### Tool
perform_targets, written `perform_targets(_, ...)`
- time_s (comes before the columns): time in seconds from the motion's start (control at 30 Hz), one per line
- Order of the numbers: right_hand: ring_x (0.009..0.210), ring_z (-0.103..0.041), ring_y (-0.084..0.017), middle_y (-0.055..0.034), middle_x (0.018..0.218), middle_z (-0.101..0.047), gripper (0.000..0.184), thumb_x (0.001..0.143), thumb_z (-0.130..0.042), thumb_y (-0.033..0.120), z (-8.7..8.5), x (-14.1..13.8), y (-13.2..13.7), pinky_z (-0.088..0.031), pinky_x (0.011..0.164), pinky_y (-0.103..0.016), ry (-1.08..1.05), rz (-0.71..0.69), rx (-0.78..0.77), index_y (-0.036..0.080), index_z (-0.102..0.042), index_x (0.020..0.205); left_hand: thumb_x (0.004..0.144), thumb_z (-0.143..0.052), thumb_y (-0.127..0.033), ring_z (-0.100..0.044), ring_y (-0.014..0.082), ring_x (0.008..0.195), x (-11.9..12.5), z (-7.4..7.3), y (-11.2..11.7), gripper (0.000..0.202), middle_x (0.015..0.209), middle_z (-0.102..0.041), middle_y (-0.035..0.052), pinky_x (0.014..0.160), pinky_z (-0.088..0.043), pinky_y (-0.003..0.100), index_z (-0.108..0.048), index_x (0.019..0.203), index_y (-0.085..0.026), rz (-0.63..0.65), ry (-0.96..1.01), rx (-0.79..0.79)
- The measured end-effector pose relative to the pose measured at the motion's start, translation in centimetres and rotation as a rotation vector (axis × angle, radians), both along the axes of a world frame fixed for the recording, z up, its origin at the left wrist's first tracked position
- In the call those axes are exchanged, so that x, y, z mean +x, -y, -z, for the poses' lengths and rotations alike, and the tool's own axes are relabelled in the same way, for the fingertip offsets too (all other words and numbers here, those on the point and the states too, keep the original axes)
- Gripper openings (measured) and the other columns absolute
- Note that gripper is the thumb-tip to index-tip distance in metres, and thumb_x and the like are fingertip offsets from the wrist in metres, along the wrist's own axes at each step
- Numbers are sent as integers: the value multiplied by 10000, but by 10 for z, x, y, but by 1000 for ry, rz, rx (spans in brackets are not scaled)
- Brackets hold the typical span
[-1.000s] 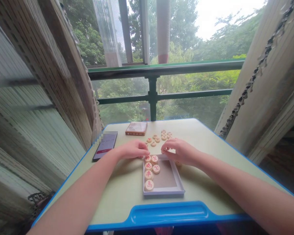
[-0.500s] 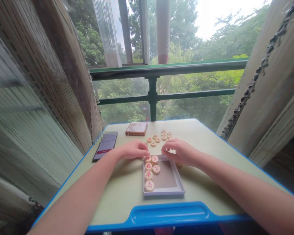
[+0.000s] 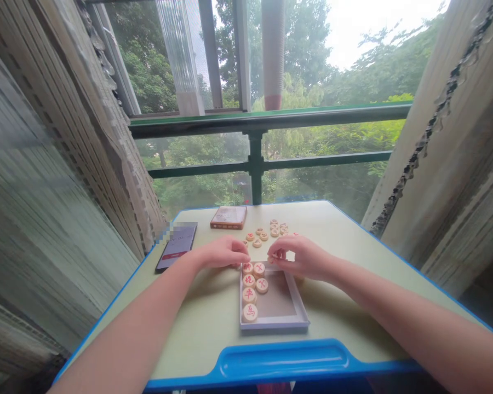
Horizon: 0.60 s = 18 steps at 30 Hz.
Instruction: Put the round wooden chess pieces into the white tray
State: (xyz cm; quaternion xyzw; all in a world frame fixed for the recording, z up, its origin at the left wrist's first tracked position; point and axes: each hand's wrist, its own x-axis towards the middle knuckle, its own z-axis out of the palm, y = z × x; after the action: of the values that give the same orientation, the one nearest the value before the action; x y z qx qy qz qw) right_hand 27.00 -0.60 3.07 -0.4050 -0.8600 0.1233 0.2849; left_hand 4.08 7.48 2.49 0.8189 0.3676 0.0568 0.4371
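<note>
A shallow white open box [image 3: 303,317] lies in front of me on the table. Along its left side runs a column of round xiangqi pieces [image 3: 249,295] with red characters, and two more red-marked pieces [image 3: 262,285] sit beside that column. My left hand [image 3: 228,253] is at the box's far left corner, fingers curled together; what they grip, if anything, is hidden. Above the far edge of the box, my right hand [image 3: 298,255] pinches a xiangqi piece [image 3: 270,260] between thumb and fingertips. Its face cannot be read.
Several loose pieces [image 3: 263,237] are scattered beyond my hands, with others grouped [image 3: 274,232] to their right. A brown-edged flat box [image 3: 228,217] lies at the back, and a phone [image 3: 176,247] on the left. The table has a blue rim [image 3: 283,358]; curtains and a railing surround it.
My right hand has shifted slightly left, and a piece now shows at its fingertips. My left hand stays at the box corner. The view has moved a little.
</note>
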Motion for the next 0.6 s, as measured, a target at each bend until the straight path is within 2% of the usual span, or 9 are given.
perform_targets(0.17,729,-583,-124,-15,789,-674,178,709,-572,74,-7,-2,7,-462,725,-252,60,-95,-59,179,-665,819,694,-593,-415,-536,147,661,0,-2,2,300,712,-615,23,625,-414,251,-659,812,-148,9,-11,8)
perform_targets(0.37,792,-555,-159,-31,729,-675,119,731,-618,154,-7,-5,10,-451,732,-267,189,-106,-40,185,-705,807,696,-589,-419,-533,147,665,0,-1,1,312,714,-614,28,614,-407,247,-659,821,-142,14,-9,14)
perform_targets(0.6,727,-530,-154,-50,747,-663,142,777,-613,216,-6,-2,10,-433,705,-278,230,-91,32,190,-727,857,707,-583,-418,-528,145,671,0,-5,6,306,717,-606,23,616,-401,245,-658,821,-144,24,-11,31)
